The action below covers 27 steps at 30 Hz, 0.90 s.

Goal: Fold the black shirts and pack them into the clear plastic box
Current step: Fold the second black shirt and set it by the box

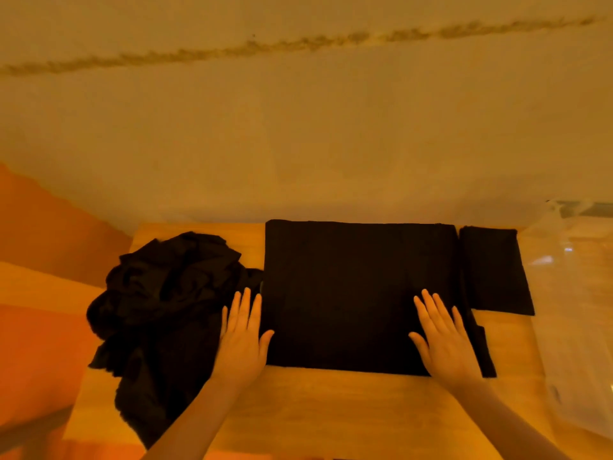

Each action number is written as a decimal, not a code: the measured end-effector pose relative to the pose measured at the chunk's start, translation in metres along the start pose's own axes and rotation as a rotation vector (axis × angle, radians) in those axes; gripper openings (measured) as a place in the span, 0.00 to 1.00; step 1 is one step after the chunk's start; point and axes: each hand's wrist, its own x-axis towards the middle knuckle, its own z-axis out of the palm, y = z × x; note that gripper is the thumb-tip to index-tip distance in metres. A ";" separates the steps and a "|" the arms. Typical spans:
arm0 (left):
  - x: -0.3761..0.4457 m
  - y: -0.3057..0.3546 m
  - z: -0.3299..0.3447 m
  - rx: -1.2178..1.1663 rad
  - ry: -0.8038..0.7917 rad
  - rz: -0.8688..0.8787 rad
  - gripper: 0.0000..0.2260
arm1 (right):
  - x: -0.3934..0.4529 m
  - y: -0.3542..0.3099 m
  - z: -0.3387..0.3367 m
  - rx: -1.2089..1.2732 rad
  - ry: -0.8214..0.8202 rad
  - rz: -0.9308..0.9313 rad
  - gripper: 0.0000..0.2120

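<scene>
wooden table (331,410) fills lower frame, plain wall (298,127) above. flat black shirt (358,293) at centre; left hand (243,340) and right hand (442,340) pressing flat, fingers straight. clear plastic box (570,293) at right edge.

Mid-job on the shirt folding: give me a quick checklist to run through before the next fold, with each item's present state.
1. Shirt on the table lies flat, edges roughly square: ok.
2. Left hand flat, fingers straight, at the shirt's left edge, partly over the pile: ok.
3. Right hand flat on the shirt's lower right part: ok.
4. Sleeve tucked in: not ok, it sticks out on the right.
5. Unfolded pile clear of the shirt: not ok, it touches the left edge.
6. Clear plastic box open with room: cannot tell, only partly in view at the right.
</scene>
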 end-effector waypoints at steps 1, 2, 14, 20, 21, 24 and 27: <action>-0.003 0.005 0.000 0.020 0.001 0.059 0.27 | -0.005 0.001 0.002 0.007 0.023 0.007 0.29; -0.005 0.009 -0.001 0.051 -0.010 0.113 0.26 | -0.010 0.004 0.005 0.015 0.038 0.013 0.29; -0.045 0.051 0.013 -0.518 0.162 -0.383 0.21 | -0.056 0.032 0.012 0.778 0.360 0.600 0.19; -0.044 0.056 0.009 -0.764 0.168 -0.510 0.12 | -0.047 0.036 0.004 0.840 0.338 0.640 0.14; -0.043 0.056 0.008 -0.773 0.165 -0.518 0.12 | -0.047 0.037 0.004 0.857 0.322 0.657 0.14; -0.039 0.058 0.004 -0.828 0.139 -0.616 0.13 | -0.044 0.037 0.001 0.881 0.216 0.708 0.14; -0.038 0.060 0.000 -0.863 0.134 -0.703 0.14 | -0.040 0.042 -0.003 0.877 0.179 0.740 0.16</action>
